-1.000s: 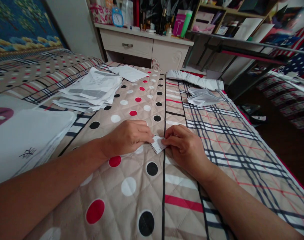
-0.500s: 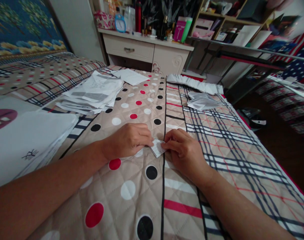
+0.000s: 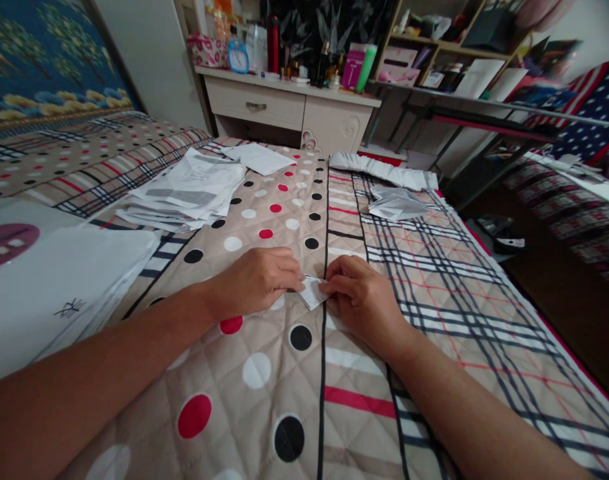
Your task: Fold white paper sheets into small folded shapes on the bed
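Note:
A small folded piece of paper, white with faint print, lies between my two hands just over the bedspread. My left hand pinches its left edge, fingers curled together. From the other side my right hand grips the right edge between thumb and bent fingers. The fingertips hide both ends of the paper. Beyond the right hand lie a few folded paper pieces, and behind them a long row of folded papers packed side by side.
A stack of paper sheets lies at left, with white sheets behind it. Nearer left is a large white bag or sheet with a pink mark. The quilted bedspread spreads underneath. A white dresser stands at the far end.
Both hands keep the same pinch on the folded paper with almost no movement. The view has shifted slightly, so most things appear a little further left.

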Available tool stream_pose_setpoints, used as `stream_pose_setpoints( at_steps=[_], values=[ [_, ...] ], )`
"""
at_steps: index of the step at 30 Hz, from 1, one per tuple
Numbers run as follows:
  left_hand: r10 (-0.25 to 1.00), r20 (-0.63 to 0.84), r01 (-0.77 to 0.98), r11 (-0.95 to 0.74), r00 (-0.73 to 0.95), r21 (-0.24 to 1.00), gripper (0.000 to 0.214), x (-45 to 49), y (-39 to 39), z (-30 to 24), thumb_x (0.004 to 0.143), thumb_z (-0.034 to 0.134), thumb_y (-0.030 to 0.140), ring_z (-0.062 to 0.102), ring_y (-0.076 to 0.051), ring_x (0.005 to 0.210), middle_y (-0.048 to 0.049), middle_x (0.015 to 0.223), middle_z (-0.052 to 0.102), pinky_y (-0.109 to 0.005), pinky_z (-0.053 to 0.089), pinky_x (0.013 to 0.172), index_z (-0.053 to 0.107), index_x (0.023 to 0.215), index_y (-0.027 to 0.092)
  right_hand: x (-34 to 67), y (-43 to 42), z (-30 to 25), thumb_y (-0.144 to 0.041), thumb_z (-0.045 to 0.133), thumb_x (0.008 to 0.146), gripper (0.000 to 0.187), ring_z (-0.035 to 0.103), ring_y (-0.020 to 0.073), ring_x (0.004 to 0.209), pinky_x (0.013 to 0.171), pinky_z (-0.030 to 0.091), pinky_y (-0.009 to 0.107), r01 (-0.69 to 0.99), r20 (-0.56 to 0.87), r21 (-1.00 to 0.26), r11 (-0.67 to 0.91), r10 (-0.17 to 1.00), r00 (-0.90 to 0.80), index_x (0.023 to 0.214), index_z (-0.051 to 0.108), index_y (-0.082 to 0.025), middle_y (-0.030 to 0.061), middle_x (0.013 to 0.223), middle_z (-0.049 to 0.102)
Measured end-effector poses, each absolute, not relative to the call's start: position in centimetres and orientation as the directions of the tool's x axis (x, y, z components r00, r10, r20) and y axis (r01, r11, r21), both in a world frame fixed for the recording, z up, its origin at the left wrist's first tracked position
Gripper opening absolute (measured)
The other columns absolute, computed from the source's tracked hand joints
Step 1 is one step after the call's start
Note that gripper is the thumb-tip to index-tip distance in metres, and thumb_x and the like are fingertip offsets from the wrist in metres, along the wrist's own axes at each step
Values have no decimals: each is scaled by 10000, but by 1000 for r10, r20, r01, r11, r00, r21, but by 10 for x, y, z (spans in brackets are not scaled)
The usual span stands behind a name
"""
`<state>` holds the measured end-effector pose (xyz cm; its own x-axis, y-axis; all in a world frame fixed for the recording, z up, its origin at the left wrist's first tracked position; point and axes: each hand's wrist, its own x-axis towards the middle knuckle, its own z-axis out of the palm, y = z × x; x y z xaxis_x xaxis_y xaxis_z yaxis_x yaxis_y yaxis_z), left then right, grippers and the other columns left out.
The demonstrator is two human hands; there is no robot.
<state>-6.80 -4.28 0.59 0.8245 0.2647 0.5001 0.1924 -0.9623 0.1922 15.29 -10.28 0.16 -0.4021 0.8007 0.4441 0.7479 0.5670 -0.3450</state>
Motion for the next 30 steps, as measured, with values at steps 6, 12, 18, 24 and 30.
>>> stream_pose_setpoints(
  at_steps=[6, 12, 18, 24, 30],
  values=[
    [283, 508, 208, -957, 813, 200, 275, -67, -42, 4, 835, 517, 6, 623, -149, 783, -31, 864, 749, -254, 507, 690, 731, 843, 178, 155, -103, 2, -58, 585, 832, 230, 546, 151, 783, 662, 428, 264, 757, 440, -343, 556, 807, -394, 725, 728, -203, 38, 822, 623],
    [304, 436, 260, -952, 847, 160, 318, -69, -42, 6, 816, 511, -15, 619, -152, 795, -9, 871, 753, -263, 502, 707, 740, 862, 201, 154, -104, 3, -81, 587, 846, 227, 525, 155, 777, 647, 410, 264, 785, 428, -266, 559, 798, -424, 706, 717, -204, 36, 786, 598],
    [317, 400, 307, -947, 860, 91, 303, -65, -48, 11, 801, 508, -16, 580, -170, 802, -26, 792, 706, -284, 481, 705, 729, 804, 191, 152, -104, 5, -57, 617, 805, 210, 512, 159, 802, 624, 376, 266, 816, 392, -202, 541, 808, -439, 714, 719, -216, 29, 803, 595],
    [302, 463, 262, -953, 833, 150, 335, -63, -50, 8, 786, 449, -54, 572, -175, 851, -45, 824, 688, -282, 488, 718, 701, 802, 167, 152, -101, 1, -38, 630, 777, 215, 504, 156, 785, 622, 376, 263, 789, 419, -244, 564, 795, -438, 675, 700, -214, 25, 773, 575],
    [248, 546, 173, -967, 800, 186, 314, -65, -47, 4, 779, 473, -61, 558, -166, 768, -48, 805, 708, -278, 480, 667, 700, 800, 154, 153, -101, -1, -23, 607, 781, 231, 500, 153, 757, 636, 399, 268, 743, 467, -288, 605, 766, -442, 659, 687, -203, 28, 748, 566]
  ],
)
